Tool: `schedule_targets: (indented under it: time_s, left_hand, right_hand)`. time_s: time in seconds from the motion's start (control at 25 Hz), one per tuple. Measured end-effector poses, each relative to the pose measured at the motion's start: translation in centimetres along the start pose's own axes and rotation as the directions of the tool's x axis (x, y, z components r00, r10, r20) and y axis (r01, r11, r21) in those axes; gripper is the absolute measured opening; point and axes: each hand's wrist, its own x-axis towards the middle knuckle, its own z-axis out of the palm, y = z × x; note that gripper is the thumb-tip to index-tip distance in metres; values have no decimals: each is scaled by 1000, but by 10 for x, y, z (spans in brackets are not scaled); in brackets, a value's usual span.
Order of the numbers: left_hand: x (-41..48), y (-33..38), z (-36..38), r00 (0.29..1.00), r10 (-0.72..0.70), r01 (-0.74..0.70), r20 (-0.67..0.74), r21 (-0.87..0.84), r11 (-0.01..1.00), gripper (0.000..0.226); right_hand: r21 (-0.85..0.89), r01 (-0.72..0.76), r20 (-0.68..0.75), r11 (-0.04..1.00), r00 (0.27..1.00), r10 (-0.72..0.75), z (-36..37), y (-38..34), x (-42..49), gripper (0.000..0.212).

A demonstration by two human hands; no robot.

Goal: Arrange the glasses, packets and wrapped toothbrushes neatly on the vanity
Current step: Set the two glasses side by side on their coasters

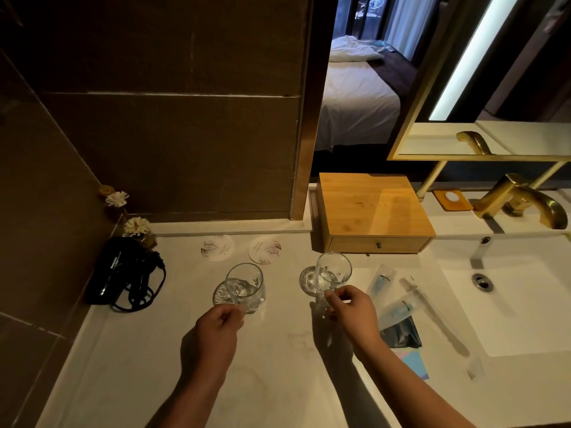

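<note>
Meanwhile, at the vanity:
Left hand (pixel 217 325): fingers pinched on the rim of a tilted clear drinking glass (pixel 245 287).
Right hand (pixel 350 307): fingertips closed on a second clear glass (pixel 332 273), also tipped.
Nearby: two round printed paper coasters (pixel 217 248) behind the glasses.
Right of hands: clear-wrapped toothbrushes (pixel 415 293) and dark foil packets (pixel 401 332) on the white marble vanity top (pixel 278 350).
Beyond: wooden drawer box (pixel 374 208), black hairdryer (pixel 123 270).

two clear glasses tilt above the pale vanity top (pixel 278 366), the left glass (pixel 245 285) and right glass (pixel 332 273) each pinched at the rim, while two wrapped toothbrushes (pixel 381 281) (pixel 432 313) and two packets, dark (pixel 401 333) and pastel (pixel 415 364), lie scattered beside the sink.
</note>
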Motion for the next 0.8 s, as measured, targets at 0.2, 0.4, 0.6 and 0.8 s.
schedule_targets:
  time_s: [0.2,0.4,0.6,0.8]
  left_hand:
    - [7,1,-13,1000,11,-11,14,-13,1000,7]
    - [20,10,-24,998,48,-43,36,-134,990,15]
    - [46,17,-44,999,49,-51,-13,-250,967,8]
    - [92,24,-51,997,50,-62,-50,-259,964,26]
  right_hand:
    - [-38,63,-13,997,998,-63,1,-3,-3,20]
    - [-24,128,67,992,990,-126,15,-26,-11,14]
    - [-42,173,113,984,979,-167,41,-49,-2,14]
    - [-53,166,146,985,977,-157,66,-67,17,12]
